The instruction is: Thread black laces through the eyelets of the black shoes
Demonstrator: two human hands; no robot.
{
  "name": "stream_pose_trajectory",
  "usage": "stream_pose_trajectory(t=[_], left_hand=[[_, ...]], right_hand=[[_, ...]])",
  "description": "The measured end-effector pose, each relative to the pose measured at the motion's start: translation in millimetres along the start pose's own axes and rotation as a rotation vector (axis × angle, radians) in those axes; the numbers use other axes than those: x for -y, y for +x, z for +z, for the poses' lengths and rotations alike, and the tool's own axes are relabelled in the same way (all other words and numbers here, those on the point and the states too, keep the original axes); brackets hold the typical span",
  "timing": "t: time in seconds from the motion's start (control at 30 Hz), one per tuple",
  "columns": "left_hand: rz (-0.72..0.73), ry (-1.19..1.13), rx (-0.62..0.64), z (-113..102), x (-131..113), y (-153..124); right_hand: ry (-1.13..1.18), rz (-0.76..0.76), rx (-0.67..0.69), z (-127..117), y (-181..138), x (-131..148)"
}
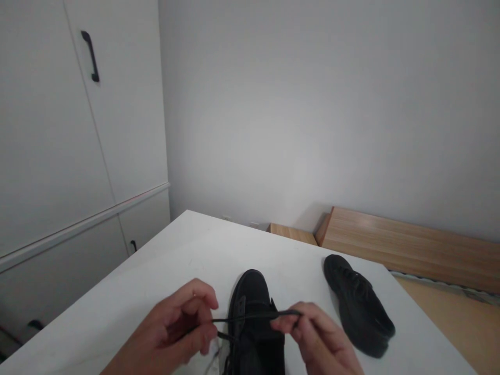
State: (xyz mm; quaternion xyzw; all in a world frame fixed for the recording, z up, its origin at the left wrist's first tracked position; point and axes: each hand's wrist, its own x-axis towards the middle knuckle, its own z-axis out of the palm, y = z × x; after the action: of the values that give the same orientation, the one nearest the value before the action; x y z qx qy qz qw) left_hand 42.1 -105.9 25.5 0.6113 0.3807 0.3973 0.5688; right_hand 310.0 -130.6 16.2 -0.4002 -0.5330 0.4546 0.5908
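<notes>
Nearest the camera, two bare hands work at the near edge of a white table (156, 271). The left hand (175, 328) is curled, with fingertips pinched on one end of a thin black shoelace (250, 316). The right hand (316, 338) pinches the other end between thumb and forefinger. The lace runs taut and nearly level between them, just above a black shoe (253, 312).

This shoe sits at the near middle of the table, between the two hands, with its rounded toe pointing away. It looks matte, possibly suede or canvas, with a soft upper. The lace appears thin, limp and light; it likely bends freely and could slip through loose fingers, so a firm pinch close to the ends seems the surest hold. The shoe itself probably handles as light and slightly floppy, best gripped at the heel or sides.

A second black shoe (357, 307) lies to the right, apart from the first, angled with its toe far and left. Beyond the table, light wooden boards (406, 239) rest against a plain grey wall. On the left stands a white cabinet (58, 156) with dark handles.
</notes>
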Motion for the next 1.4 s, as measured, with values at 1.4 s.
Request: stream_pose_trajectory(t=[1.4], left_hand=[[0.139,0.179,-0.250,-32,53,82]], right_hand=[[-0.350,-0.009,-0.066,-71,41,-66]])
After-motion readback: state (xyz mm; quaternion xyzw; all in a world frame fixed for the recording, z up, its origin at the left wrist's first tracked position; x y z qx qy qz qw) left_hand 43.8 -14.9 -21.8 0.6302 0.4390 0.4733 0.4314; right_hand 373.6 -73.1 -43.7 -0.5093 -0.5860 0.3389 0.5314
